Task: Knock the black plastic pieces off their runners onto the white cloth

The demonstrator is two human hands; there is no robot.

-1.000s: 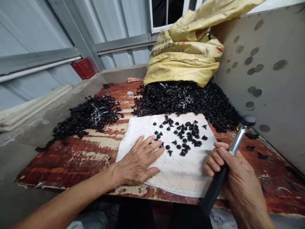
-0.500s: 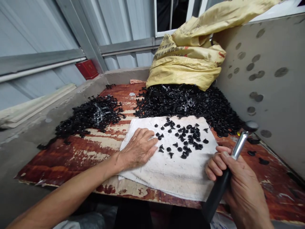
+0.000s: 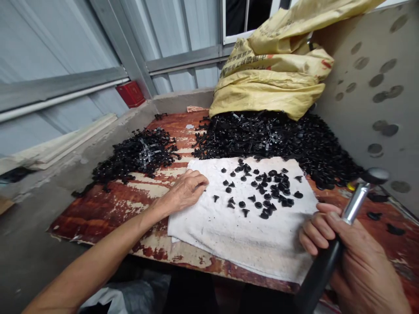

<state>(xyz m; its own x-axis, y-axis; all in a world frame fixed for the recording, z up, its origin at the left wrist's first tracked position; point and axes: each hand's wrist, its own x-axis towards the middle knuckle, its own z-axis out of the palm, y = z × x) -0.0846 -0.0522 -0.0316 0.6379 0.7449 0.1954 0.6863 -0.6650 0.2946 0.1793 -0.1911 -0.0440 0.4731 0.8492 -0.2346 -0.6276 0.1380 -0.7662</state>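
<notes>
My right hand (image 3: 353,253) is wrapped round the black grip of a hammer (image 3: 355,203). Its shaft is shiny metal, and its round head points up, over the right side of the table. On the left part of the white cloth (image 3: 203,231) rests my left hand (image 3: 188,192), fingers curled together with the thumb against them. A small dark spot shows at its fingertips; what they hold, if anything, is hidden. Many small black mushroom-shaped parts (image 3: 275,187) lie scattered over the cloth, to the right of that hand.
Behind the cloth, a big heap of black parts (image 3: 248,135) spills from a yellow woven sack (image 3: 268,87). A second heap of linked black parts (image 3: 134,157) lies at left on the worn red tabletop (image 3: 98,209). A spotted panel (image 3: 356,100) borders the right side.
My left hand has drawn back from the loose parts towards the cloth's left edge, its fingers curling in. One part lies apart near it. The view has shifted; the hammer stays in my right hand.
</notes>
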